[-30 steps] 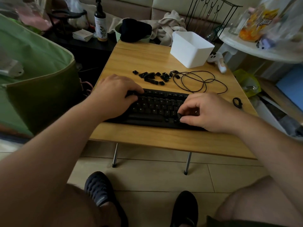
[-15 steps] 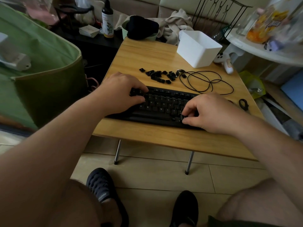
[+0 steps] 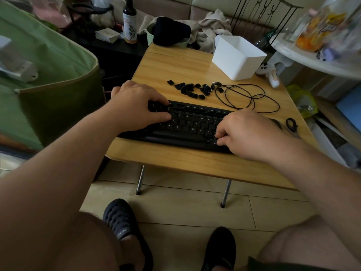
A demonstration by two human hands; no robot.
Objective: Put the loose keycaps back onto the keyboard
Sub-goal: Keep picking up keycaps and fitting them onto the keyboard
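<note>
Right hand [image 3: 248,133] shifted slightly along keyboard [image 3: 191,124].

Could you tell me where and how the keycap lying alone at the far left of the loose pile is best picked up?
Probably from straight above, pinching two opposite side walls of that keycap with thumb and forefinger. It is small and low on the table, apart from the rest of the pile, so its sides are free. Its exact orientation is too small to tell.
</note>
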